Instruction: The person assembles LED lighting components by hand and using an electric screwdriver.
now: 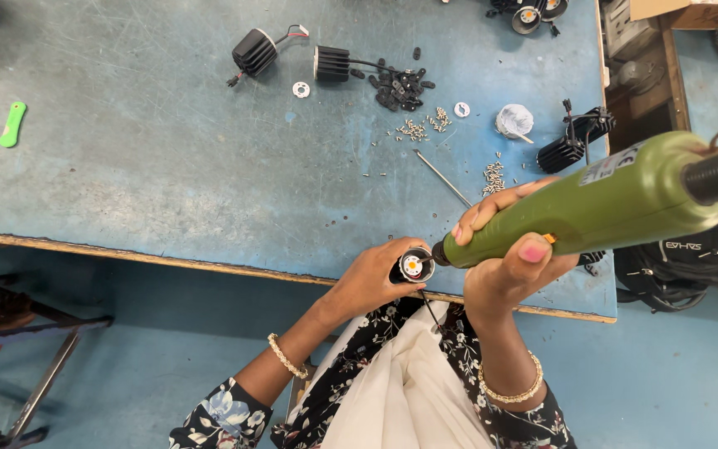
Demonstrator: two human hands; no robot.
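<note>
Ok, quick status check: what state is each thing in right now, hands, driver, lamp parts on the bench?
Left hand: closed around the small round lamp unit, face up.
Right hand: gripping the green electric screwdriver, tip at the unit's face.
Black finned housings: two lying on their sides on the blue table, wires loose.
Screws: scattered loose.
Black small parts: heaped.
Green plastic tool: lying flat, untouched.

Screws on table

Left hand curled closed, forearm angled up-right; right hand gripping (thumb on top), wrist raised.
</note>
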